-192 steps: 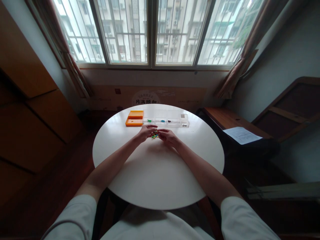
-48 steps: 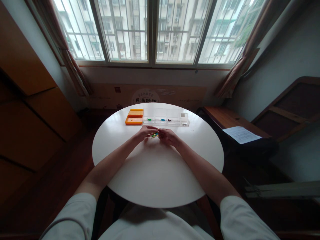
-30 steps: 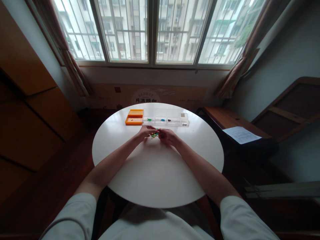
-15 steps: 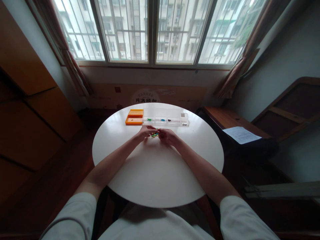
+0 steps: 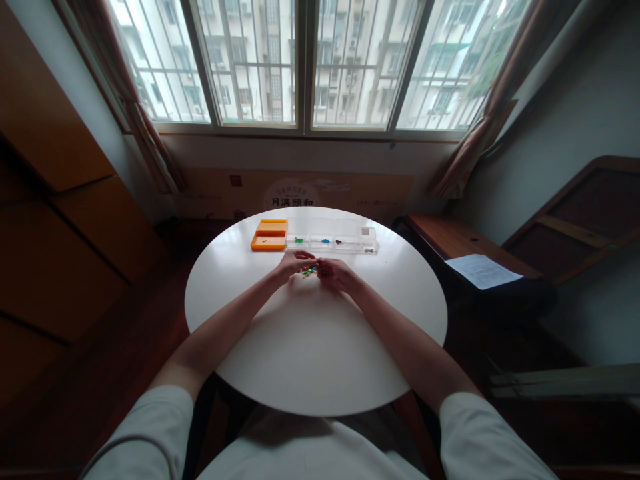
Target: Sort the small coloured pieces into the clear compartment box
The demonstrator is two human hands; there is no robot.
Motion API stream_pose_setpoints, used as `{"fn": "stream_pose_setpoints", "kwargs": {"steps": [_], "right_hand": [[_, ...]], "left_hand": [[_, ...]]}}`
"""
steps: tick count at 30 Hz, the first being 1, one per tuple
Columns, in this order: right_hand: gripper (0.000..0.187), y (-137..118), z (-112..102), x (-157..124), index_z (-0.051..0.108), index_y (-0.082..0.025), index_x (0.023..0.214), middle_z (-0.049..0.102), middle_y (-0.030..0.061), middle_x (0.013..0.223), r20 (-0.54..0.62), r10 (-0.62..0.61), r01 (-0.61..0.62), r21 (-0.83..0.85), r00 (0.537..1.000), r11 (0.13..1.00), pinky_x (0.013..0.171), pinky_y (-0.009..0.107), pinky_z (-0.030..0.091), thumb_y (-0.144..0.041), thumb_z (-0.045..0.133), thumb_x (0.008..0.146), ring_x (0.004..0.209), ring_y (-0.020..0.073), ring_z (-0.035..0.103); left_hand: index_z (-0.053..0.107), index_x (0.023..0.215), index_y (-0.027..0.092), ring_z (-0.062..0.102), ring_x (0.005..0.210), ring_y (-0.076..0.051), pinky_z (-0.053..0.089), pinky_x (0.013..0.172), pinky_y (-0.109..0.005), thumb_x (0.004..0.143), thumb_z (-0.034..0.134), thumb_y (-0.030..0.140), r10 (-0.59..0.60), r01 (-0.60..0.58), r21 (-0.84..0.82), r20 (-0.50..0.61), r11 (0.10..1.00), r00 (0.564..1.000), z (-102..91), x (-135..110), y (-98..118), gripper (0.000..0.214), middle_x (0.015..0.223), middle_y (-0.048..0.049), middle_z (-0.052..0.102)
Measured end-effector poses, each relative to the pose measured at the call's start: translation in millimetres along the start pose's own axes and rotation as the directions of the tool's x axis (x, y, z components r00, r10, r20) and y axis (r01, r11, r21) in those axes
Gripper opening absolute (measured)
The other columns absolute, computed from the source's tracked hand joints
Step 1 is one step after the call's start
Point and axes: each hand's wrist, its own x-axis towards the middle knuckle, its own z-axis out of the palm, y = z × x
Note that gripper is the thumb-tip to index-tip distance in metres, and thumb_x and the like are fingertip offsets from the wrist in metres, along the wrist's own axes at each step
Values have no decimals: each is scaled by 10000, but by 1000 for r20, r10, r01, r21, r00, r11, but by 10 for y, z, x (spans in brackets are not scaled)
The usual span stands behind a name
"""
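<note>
My left hand [image 5: 293, 265] and my right hand [image 5: 336, 272] meet over the far half of the white round table [image 5: 315, 347]. Their fingertips are pinched together, and whatever lies between them is too small to make out. A small pile of coloured pieces [image 5: 309, 271], green, yellow and blue among them, lies on the tabletop just under the fingers. Beyond the hands stands a clear plastic compartment box [image 5: 353, 247] with a green piece [image 5: 299, 241], a blue piece [image 5: 325, 241] and a dark piece [image 5: 339, 242] in separate compartments.
An orange open case [image 5: 270, 248] adjoins the clear box on its left, with a tiny piece inside. To the right, a sheet of paper [image 5: 483, 271] lies on a wooden bench [image 5: 450, 233]. A printed cardboard box [image 5: 370, 190] leans under the barred window.
Both hands stay almost in place, fingertips still together above the pile. The fingers have shifted only slightly.
</note>
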Motion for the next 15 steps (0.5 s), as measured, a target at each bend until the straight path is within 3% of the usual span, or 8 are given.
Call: {"fn": "stream_pose_setpoints", "kwargs": {"steps": [9, 15], "right_hand": [[29, -19, 44, -63, 628, -101, 707, 612, 40, 621, 27, -23, 25, -51, 999, 998, 489, 182, 411, -123, 620, 724, 530, 79, 527], [61, -16, 53, -58, 641, -109, 720, 631, 42, 641, 4, -8, 9, -66, 1000, 998, 499, 182, 426, -113, 586, 747, 543, 82, 537]], "left_hand": [[696, 811, 104, 516, 496, -78, 341, 444, -186, 556, 744, 395, 122, -122, -2, 0, 993, 993, 20, 3, -2, 390, 642, -53, 644], [692, 899, 135, 537, 500, -69, 383, 468, -186, 600, 718, 351, 93, -107, -84, -150, 991, 984, -216, 158, -122, 369, 745, -53, 660]]}}
